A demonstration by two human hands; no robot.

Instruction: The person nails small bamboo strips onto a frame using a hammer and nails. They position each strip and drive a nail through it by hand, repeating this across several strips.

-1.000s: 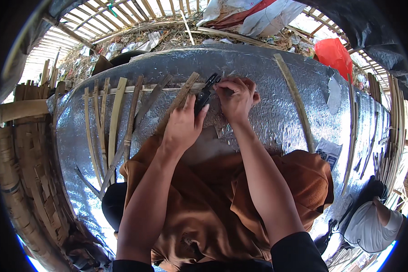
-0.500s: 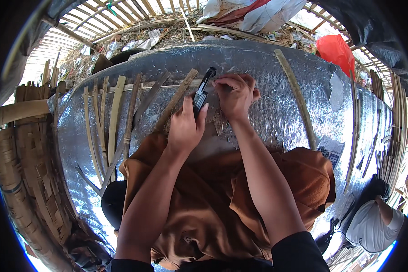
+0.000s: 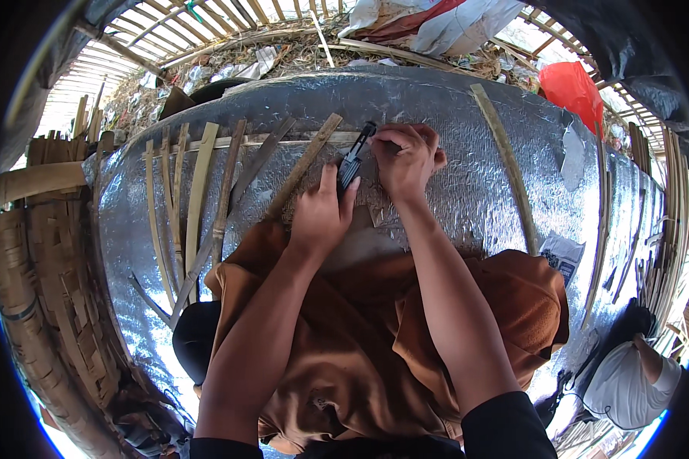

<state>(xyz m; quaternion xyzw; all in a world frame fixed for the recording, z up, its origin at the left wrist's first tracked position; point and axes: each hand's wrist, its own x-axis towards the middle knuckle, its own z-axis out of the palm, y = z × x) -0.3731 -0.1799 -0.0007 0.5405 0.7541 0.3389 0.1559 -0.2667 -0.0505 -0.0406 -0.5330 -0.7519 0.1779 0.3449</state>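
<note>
The person's left hand is closed around a slim black-and-grey hand tool, thumb along its right side and index finger along its left, with the tool's narrow dark end pointing to the far side and slightly right. The right hand is just right of that far end, its fingers curled inward and the thumb and index fingertip drawn narrow; whether they touch the tool or pinch something small, I cannot tell. The tool is held above a crinkled silver foil-faced sheet, in front of the seated person, whose lap is covered by a rust-brown cloth. To the left of the hands, several long flat tan bamboo strips lie side by side on the sheet, running near to far, and a broader brownish bamboo strip slants toward the left hand. Another long greenish-tan strip lies well to the right of the right hand, with a small printed white-and-blue packet near its near end. At the far right is a bright red plastic bag; at the near right, another person in a white shirt is partly in view. Woven brown bamboo panels stand along the left edge.
</note>
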